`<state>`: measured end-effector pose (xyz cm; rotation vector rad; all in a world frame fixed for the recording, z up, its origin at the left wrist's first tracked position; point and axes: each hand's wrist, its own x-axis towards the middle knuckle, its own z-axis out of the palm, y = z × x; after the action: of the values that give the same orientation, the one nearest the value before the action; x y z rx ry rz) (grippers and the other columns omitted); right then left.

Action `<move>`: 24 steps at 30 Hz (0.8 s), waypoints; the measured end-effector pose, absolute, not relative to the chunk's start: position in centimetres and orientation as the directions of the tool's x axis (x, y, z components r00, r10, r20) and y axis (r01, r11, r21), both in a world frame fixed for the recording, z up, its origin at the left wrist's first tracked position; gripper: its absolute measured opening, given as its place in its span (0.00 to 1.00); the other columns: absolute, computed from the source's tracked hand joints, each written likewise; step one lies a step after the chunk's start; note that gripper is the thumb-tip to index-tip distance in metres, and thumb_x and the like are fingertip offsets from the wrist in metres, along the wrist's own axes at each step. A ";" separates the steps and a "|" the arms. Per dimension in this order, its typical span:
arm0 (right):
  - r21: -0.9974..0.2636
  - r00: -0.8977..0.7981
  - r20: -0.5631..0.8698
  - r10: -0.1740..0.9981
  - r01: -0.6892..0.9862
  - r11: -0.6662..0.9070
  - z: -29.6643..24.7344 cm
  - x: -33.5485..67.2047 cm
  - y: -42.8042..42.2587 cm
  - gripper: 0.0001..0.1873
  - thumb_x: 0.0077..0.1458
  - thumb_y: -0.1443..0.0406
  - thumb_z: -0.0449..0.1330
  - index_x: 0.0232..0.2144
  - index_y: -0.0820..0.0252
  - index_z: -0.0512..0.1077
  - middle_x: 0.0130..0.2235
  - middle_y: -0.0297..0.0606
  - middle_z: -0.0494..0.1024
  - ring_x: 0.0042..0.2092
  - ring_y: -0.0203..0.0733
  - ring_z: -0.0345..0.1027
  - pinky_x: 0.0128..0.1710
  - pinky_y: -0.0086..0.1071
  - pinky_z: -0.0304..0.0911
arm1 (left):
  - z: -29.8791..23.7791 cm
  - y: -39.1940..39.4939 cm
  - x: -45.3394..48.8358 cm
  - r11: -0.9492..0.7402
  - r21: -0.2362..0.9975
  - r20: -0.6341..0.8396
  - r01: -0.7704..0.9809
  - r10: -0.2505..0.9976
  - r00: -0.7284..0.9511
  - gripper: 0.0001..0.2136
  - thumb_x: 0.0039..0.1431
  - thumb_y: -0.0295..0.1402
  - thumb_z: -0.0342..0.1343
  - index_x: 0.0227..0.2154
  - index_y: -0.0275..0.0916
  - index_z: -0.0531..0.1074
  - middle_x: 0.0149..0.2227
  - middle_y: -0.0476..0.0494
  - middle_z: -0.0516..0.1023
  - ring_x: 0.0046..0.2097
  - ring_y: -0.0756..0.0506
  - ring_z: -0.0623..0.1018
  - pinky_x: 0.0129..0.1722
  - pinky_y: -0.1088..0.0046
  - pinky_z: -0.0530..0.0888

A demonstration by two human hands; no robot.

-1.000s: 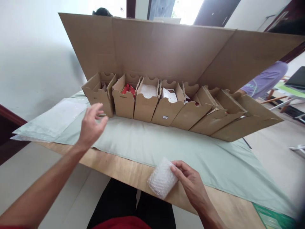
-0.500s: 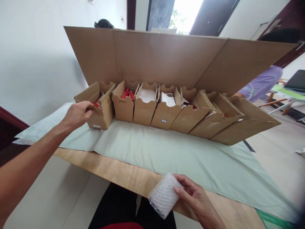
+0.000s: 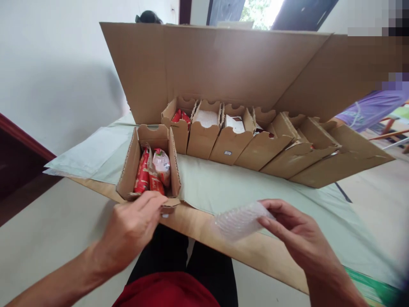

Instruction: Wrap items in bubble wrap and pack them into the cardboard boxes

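Note:
My left hand (image 3: 136, 226) is closed on the near edge of an open cardboard box (image 3: 125, 170), which stands at the table's front edge. Inside it lie red packets (image 3: 142, 172) and a clear-and-red bag (image 3: 162, 165). My right hand (image 3: 295, 232) pinches a piece of bubble wrap (image 3: 241, 221) between thumb and fingers, above the front of the table. Whether anything is wrapped inside it I cannot tell.
A row of open cardboard boxes (image 3: 220, 145) stands at the back, several leaning right. Behind them rises a tall cardboard screen (image 3: 217, 68). Clear plastic sheets (image 3: 92, 149) lie on the left of the pale green cloth (image 3: 204, 183). A person in purple (image 3: 373, 106) is at the far right.
My left hand has pulled the leftmost box away from the row to the table's front edge, so its contents show. My right hand has raised the bubble wrap and moved right.

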<state>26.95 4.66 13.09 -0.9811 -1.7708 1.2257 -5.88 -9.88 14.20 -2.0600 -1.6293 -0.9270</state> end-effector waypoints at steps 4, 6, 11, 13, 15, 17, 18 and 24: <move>-0.928 -0.323 0.331 0.886 0.056 0.368 17.8 25.3 4.6 0.12 0.52 0.55 0.75 0.38 0.49 0.81 0.34 0.33 0.82 0.33 0.37 0.75 0.33 0.27 0.74 | 14.0 -9.5 -1.9 -0.298 0.215 0.692 0.930 0.718 0.070 0.12 0.67 0.21 0.50 0.49 0.36 0.74 0.44 0.41 0.85 0.40 0.46 0.86 0.38 0.75 0.82; -0.895 -0.269 0.433 0.860 -0.015 0.446 20.0 23.5 4.3 0.12 0.52 0.58 0.76 0.39 0.48 0.81 0.34 0.30 0.82 0.33 0.34 0.73 0.33 0.25 0.72 | 13.8 -9.6 -1.0 -0.287 0.259 0.686 0.922 0.727 0.034 0.13 0.68 0.23 0.51 0.51 0.35 0.74 0.46 0.40 0.85 0.42 0.45 0.86 0.40 0.74 0.83; -0.742 -0.402 0.624 0.670 -0.039 0.669 23.9 16.5 4.6 0.06 0.59 0.63 0.69 0.39 0.54 0.78 0.38 0.30 0.79 0.39 0.36 0.74 0.40 0.31 0.71 | 13.1 -10.4 -1.0 -0.293 0.283 0.692 0.913 0.722 0.017 0.14 0.69 0.22 0.51 0.54 0.35 0.73 0.49 0.40 0.85 0.46 0.45 0.86 0.41 0.77 0.82; -0.676 -0.589 0.575 0.567 0.048 0.735 24.8 13.6 5.4 0.06 0.62 0.62 0.66 0.41 0.57 0.78 0.39 0.31 0.77 0.42 0.38 0.74 0.43 0.34 0.70 | 12.9 -10.6 -1.2 -0.300 0.270 0.695 0.915 0.719 0.030 0.16 0.68 0.22 0.50 0.55 0.35 0.73 0.50 0.39 0.85 0.47 0.45 0.85 0.42 0.76 0.82; -0.581 -0.801 0.440 0.405 0.090 0.809 25.4 11.2 6.4 0.06 0.64 0.64 0.63 0.41 0.60 0.77 0.38 0.30 0.77 0.42 0.39 0.73 0.43 0.34 0.68 | 12.7 -10.8 -1.1 -0.307 0.270 0.702 0.913 0.712 0.032 0.16 0.68 0.22 0.51 0.56 0.35 0.72 0.50 0.38 0.85 0.49 0.45 0.85 0.44 0.76 0.82; -0.468 -0.945 0.256 0.202 0.062 0.881 25.6 9.2 7.4 0.05 0.62 0.69 0.61 0.39 0.60 0.78 0.35 0.29 0.78 0.37 0.35 0.71 0.39 0.31 0.65 | 12.6 -10.9 -1.0 -0.322 0.284 0.708 0.903 0.706 0.029 0.17 0.67 0.22 0.52 0.56 0.35 0.72 0.50 0.38 0.85 0.49 0.44 0.85 0.43 0.77 0.82; -0.414 -0.981 0.157 0.114 0.040 0.910 25.6 8.3 7.7 0.07 0.60 0.73 0.61 0.37 0.60 0.78 0.33 0.28 0.78 0.34 0.33 0.69 0.37 0.29 0.63 | 12.6 -10.9 -1.0 -0.329 0.291 0.709 0.898 0.705 0.029 0.17 0.67 0.23 0.53 0.57 0.36 0.72 0.50 0.38 0.85 0.49 0.44 0.85 0.43 0.77 0.82; -0.048 -0.980 -0.197 -0.035 -0.026 0.998 22.8 5.0 7.7 0.13 0.52 0.80 0.64 0.24 0.59 0.77 0.25 0.33 0.77 0.30 0.38 0.69 0.34 0.34 0.57 | 12.4 -10.3 -1.2 -0.392 0.335 0.715 0.857 0.698 0.040 0.21 0.66 0.24 0.54 0.61 0.35 0.68 0.52 0.36 0.84 0.51 0.43 0.85 0.49 0.73 0.82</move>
<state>5.02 7.71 22.78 0.0523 -3.3391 0.0759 -1.15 -10.34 12.40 -2.1225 -1.6137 -1.2757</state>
